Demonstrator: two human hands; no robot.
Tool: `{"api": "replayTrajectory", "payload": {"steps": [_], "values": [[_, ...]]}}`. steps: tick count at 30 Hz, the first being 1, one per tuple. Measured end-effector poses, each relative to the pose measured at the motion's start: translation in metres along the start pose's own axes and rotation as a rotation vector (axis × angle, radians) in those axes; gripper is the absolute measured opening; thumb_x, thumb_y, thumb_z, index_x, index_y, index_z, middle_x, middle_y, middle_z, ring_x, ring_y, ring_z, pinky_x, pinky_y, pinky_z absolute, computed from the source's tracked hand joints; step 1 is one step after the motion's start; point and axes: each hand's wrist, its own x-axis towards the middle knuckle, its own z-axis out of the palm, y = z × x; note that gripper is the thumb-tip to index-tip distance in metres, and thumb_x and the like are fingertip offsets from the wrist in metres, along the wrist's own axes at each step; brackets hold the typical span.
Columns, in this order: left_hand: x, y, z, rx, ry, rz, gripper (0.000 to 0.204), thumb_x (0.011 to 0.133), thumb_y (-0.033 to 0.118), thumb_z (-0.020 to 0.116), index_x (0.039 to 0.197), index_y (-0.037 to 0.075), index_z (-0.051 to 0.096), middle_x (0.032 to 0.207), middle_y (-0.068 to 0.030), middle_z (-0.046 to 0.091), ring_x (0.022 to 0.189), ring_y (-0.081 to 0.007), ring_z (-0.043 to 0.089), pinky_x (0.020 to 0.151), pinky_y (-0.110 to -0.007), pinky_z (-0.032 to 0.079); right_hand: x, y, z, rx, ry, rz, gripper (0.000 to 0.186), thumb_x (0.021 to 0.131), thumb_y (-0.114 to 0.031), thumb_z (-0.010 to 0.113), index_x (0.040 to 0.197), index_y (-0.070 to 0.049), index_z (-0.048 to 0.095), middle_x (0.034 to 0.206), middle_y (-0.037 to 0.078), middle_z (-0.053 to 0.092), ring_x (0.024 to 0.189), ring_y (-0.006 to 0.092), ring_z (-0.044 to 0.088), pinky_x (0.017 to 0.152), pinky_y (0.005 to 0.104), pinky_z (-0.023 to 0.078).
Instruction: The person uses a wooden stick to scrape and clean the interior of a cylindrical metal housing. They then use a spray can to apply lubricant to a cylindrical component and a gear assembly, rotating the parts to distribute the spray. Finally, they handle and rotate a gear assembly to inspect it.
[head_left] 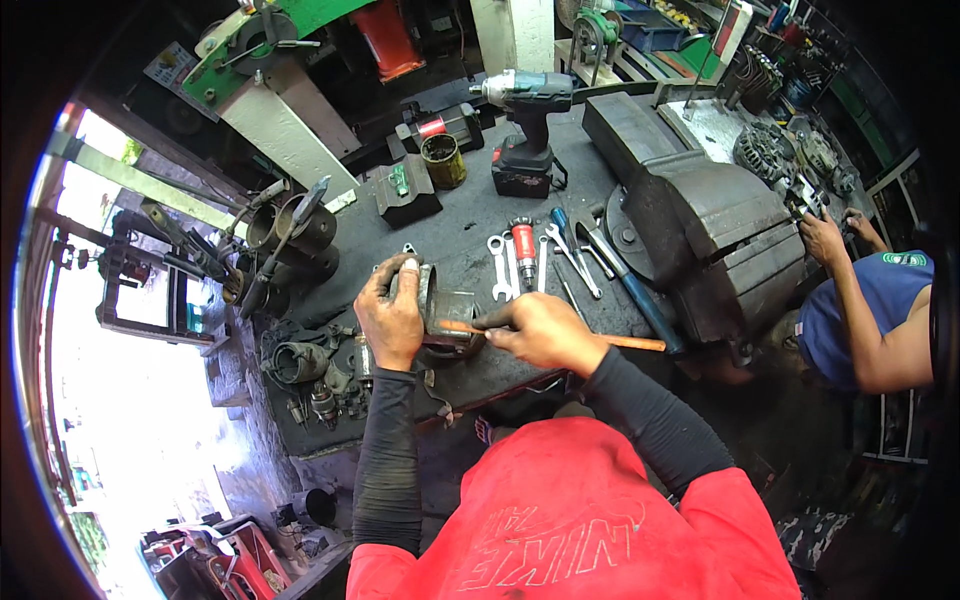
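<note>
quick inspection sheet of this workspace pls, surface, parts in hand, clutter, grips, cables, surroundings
Surface: dark, stained bench
Job's things: metal housing on the bench; orange-brown rod, its tip at the housing
Clutter: spanners, red driver, blue-handled hammer, power tool, can; loose metal parts on the left
Grips: left grip against the housing's left side, firmness unclear; right grip closed around the rod
Cables: nothing seen clearly
Surroundings: large vise to the right; co-worker beyond it, hands at metal parts; bright opening on the left
</note>
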Motion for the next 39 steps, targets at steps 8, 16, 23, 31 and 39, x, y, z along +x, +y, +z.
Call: {"api": "replayTrajectory", "payload": {"steps": [8, 16, 23, 31, 39], "values": [[0.003, -0.007, 0.002, -0.063, -0.024, -0.046, 0.022, 0.098, 0.014, 0.069, 0.105, -0.005, 0.077, 0.1, -0.0152, 0.079, 0.094, -0.0221, 0.074, 0.088, -0.034, 0.055, 0.018, 0.014, 0.025, -0.105, 0.229, -0.103, 0.034, 0.093, -0.03, 0.073, 0.125, -0.021, 0.078, 0.088, 0.012, 0.071, 0.082, 0.0352, 0.073, 0.072, 0.0483, 0.057], [0.015, 0.001, -0.009, 0.006, -0.237, -0.06, 0.028, 0.099, 0.017, 0.059, 0.109, -0.003, 0.076, 0.106, -0.0159, 0.078, 0.1, -0.0225, 0.072, 0.094, -0.035, 0.053, 0.027, -0.006, 0.019, -0.054, 0.096, -0.049, 0.03, 0.093, -0.03, 0.069, 0.104, -0.004, 0.08, 0.094, 0.024, 0.076, 0.088, 0.0434, 0.075, 0.078, 0.0515, 0.06], [0.042, 0.017, -0.017, 0.268, -0.526, -0.22, 0.037, 0.09, 0.03, 0.071, 0.105, -0.003, 0.078, 0.101, -0.0172, 0.079, 0.098, -0.0244, 0.074, 0.092, -0.034, 0.054, 0.034, -0.004, 0.013, 0.276, -0.175, 0.065, 0.026, 0.091, -0.027, 0.072, 0.102, -0.004, 0.08, 0.095, 0.022, 0.077, 0.097, 0.0383, 0.076, 0.082, 0.05, 0.058], [0.016, 0.021, -0.03, -0.007, -0.24, 0.089, 0.024, 0.082, 0.013, 0.08, 0.098, -0.004, 0.077, 0.1, -0.0131, 0.078, 0.096, -0.0217, 0.074, 0.091, -0.035, 0.055, 0.012, -0.023, 0.01, -0.351, 0.279, -0.253, 0.03, 0.092, -0.018, 0.062, 0.117, -0.011, 0.078, 0.106, 0.014, 0.075, 0.088, 0.0291, 0.077, 0.068, 0.0413, 0.06], [-0.031, -0.02, -0.026, -0.154, -0.118, 0.197, 0.028, 0.085, 0.015, 0.074, 0.105, -0.005, 0.073, 0.114, -0.0184, 0.074, 0.11, -0.028, 0.069, 0.105, -0.042, 0.051, 0.002, -0.025, 0.021, -0.026, 0.057, 0.043, 0.022, 0.086, -0.021, 0.069, 0.09, -0.001, 0.077, 0.086, 0.025, 0.074, 0.084, 0.0408, 0.075, 0.07, 0.0538, 0.06]]}}
